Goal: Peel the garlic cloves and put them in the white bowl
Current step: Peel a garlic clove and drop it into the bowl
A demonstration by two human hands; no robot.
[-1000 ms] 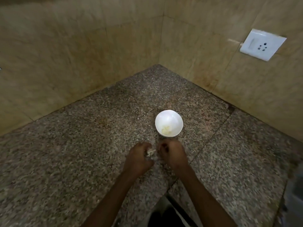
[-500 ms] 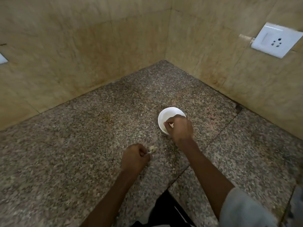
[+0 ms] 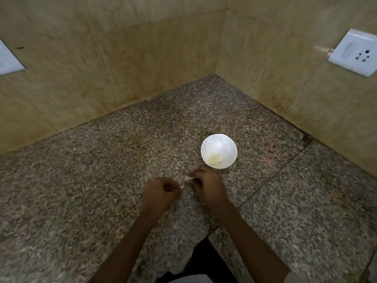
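Observation:
A small white bowl (image 3: 218, 149) stands on the speckled granite counter (image 3: 102, 190), with a few peeled pale-yellow garlic pieces (image 3: 214, 159) at its bottom. Just in front of the bowl my two hands meet over the counter. My left hand (image 3: 161, 193) is curled, and a pale bit of skin pokes out at its fingertips. My right hand (image 3: 208, 186) pinches a small whitish garlic clove (image 3: 188, 178) between the two hands. Most of the clove is hidden by my fingers.
Beige tiled walls close the counter corner behind the bowl. A white socket plate (image 3: 356, 52) sits on the right wall, another white plate (image 3: 8, 58) on the left wall. The counter's front edge runs near my body at the bottom.
My right hand reached into the bowl half a second ago and has come back to the left hand. Both hands now hold garlic between them again.

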